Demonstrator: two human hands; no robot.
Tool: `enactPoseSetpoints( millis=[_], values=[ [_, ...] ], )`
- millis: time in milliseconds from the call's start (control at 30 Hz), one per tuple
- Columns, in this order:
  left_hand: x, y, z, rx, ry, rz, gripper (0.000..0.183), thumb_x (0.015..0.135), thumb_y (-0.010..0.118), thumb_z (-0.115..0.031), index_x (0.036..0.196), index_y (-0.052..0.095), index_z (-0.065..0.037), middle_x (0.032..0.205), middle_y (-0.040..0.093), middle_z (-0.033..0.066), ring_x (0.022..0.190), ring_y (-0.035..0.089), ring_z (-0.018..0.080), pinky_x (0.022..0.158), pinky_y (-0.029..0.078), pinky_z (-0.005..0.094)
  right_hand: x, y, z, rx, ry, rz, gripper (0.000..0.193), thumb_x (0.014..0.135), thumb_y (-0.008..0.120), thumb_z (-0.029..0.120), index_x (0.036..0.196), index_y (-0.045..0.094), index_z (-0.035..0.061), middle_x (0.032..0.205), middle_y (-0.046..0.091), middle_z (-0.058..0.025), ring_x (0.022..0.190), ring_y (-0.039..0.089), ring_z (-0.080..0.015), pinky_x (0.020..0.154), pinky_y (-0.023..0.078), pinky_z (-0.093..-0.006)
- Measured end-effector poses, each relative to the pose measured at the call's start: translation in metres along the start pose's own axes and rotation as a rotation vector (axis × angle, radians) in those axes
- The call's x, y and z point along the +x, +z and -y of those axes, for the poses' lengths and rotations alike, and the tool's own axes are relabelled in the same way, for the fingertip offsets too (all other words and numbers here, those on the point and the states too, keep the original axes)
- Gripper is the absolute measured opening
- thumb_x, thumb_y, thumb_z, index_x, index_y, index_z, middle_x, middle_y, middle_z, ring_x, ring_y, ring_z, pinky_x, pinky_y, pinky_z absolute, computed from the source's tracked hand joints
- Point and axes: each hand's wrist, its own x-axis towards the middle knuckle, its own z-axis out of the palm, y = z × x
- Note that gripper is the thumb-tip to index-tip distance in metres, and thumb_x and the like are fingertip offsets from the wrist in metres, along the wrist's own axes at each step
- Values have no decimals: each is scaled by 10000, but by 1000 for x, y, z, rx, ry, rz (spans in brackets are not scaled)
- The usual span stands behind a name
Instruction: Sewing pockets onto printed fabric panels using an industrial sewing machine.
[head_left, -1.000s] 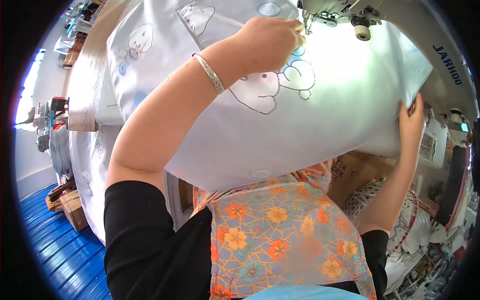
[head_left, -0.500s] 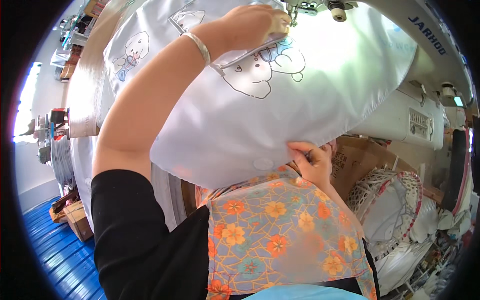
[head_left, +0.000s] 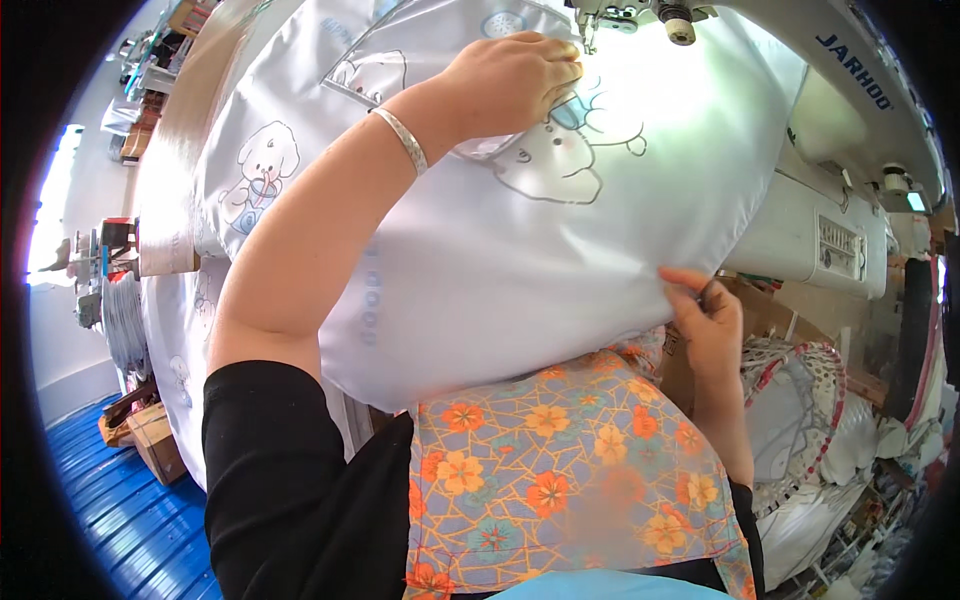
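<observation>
A large sheet of shiny white fabric [head_left: 480, 290] with cartoon puppy prints drapes over the sewing machine's bed and down to my lap. On it lies a patch pocket [head_left: 430, 40] with a light edging. My left hand [head_left: 520, 80] rests on the pocket's near part, fingers stretched out and pressing the cloth, just left of the needle and presser foot [head_left: 589, 38]. Lower right, my right hand [head_left: 708, 315] pinches the fabric's edge between thumb and forefinger. Something small and dark shows inside its curled fingers; I cannot make out what.
The sewing machine's arm [head_left: 850, 90] runs along the upper right. Below right are a cardboard box [head_left: 765, 318] and a red-rimmed white basket [head_left: 790, 420] holding cloth. At the left stand a thread cone [head_left: 125, 320] and a carton [head_left: 157, 440] on a blue floor.
The fabric has turned and shifted, its near puppy print moving right. My right hand has moved right and slightly up with the edge. My left fingers have flattened near the needle.
</observation>
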Motion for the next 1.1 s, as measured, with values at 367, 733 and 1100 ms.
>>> enactPoseSetpoints(
  millis=[367, 733, 1100],
  values=[
    [5, 5, -7, 31, -67, -33, 333, 932, 551, -288, 1183, 643, -88, 1315, 569, 72, 1210, 526, 238, 953, 471, 385, 60, -58, 64, -554, -196, -66, 292, 830, 637, 148, 1105, 700, 74, 632, 462, 111, 532, 351, -5, 481, 249, -185],
    [7, 19, -7, 17, -42, -138, 365, 918, 561, -349, 1145, 653, -79, 1272, 579, 144, 1204, 531, 267, 979, 445, 402, 129, -89, 92, -699, -247, -39, 297, 838, 601, 116, 1115, 675, 42, 784, 531, 82, 676, 417, -9, 595, 327, -179],
    [-46, 1, -47, -256, 0, -144, 358, 904, 563, -232, 1190, 604, -20, 1310, 555, 146, 1222, 510, 279, 1039, 384, 392, 122, 62, 84, -1077, -1236, 287, 336, 747, 657, -25, 1069, 651, 70, 1110, 651, -65, 920, 644, -273, 755, 536, -343]
  ],
)
